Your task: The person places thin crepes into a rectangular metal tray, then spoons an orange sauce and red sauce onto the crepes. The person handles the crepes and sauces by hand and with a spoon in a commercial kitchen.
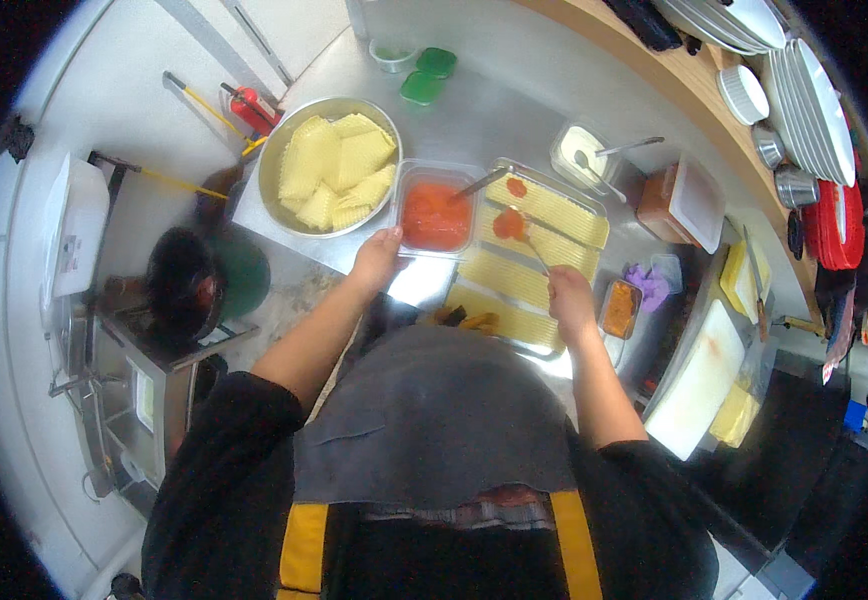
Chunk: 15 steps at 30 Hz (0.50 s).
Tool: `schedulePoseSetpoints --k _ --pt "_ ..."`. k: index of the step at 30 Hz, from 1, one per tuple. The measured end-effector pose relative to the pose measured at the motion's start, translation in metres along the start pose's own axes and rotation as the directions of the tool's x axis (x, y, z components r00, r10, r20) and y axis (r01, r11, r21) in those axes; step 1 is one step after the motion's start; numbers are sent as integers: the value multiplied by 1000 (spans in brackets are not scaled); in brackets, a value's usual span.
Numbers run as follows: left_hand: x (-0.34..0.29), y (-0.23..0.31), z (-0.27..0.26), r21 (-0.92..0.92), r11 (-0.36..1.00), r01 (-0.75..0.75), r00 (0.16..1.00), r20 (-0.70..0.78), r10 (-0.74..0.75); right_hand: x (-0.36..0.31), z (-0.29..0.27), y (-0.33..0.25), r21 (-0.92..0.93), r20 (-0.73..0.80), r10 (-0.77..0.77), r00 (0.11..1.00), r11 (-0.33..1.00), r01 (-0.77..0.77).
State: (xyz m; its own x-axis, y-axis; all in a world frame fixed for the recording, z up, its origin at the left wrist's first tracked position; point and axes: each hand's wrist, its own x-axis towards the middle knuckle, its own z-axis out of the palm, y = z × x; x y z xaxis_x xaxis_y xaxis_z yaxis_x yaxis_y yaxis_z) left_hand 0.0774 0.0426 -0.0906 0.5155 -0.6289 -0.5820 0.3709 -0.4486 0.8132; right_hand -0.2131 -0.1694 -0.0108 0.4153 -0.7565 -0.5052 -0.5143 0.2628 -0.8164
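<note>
My left hand (378,262) grips the near left corner of a clear plastic container (402,178). Red sauce (436,216) fills part of it, and a utensil handle (484,184) leans over its far right edge. A spoon (538,256) is in my right hand (571,298), its sauce-covered end over the metal tray (606,230). Ridged yellow pasta sheets (549,222) line the tray in rows. Red sauce lies on them at the spoon's end, with a smaller dab (516,187) beyond. Left of the sauce container stands a round metal bowl (270,170) of loose pasta sheets (322,160).
A tub of white cream (580,150) holding spoons stands behind the tray. To the right are a lidded container (682,203), a small orange-filled dish (620,308), a purple cloth (646,286) and a white cutting board (696,380). A plate shelf (644,60) overhangs the far right.
</note>
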Motion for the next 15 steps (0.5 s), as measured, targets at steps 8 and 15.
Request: schedulePoseSetpoints --k 8,15 --pt "6 -11 3 31 997 -65 997 -40 66 27 127 -73 -745 263 -299 917 541 390" --pt "15 -19 0 83 996 -22 999 26 20 69 194 -79 -759 220 -160 962 591 272"
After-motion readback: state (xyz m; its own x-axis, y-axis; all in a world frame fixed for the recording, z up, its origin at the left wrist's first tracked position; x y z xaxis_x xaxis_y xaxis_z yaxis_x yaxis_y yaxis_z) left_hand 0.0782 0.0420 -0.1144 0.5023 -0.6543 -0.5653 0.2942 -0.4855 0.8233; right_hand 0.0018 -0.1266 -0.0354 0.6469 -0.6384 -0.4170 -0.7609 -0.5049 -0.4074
